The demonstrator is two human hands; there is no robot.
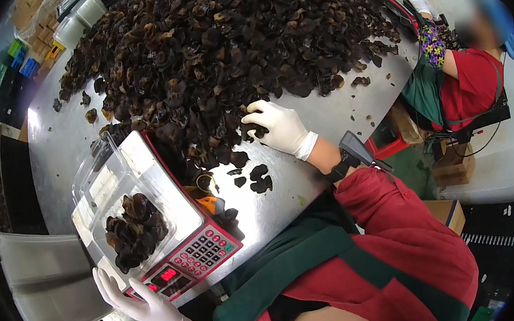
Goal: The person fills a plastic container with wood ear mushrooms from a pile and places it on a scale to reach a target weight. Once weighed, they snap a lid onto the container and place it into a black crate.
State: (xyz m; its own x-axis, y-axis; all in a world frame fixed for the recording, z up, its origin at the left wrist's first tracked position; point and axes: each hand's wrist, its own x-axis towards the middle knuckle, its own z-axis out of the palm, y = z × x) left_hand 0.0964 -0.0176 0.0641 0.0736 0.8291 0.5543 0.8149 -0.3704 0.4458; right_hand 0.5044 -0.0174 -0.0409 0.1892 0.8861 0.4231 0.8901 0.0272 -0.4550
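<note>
My right hand, in a white glove, rests at the near edge of a large pile of dark wood ear mushrooms. Its fingers curl round a few of the pieces. My left hand, also gloved, has its fingers spread at the front corner of a digital scale, beside the red-lit display. On the scale's plate stands a clear plastic container with its hinged lid tipped back. A small heap of wood ear mushrooms lies in it.
Loose mushroom pieces and an orange tool lie right of the scale on the metal table. Stacked clear containers stand at the left. A co-worker in a blue cap sits at the right, near a red crate.
</note>
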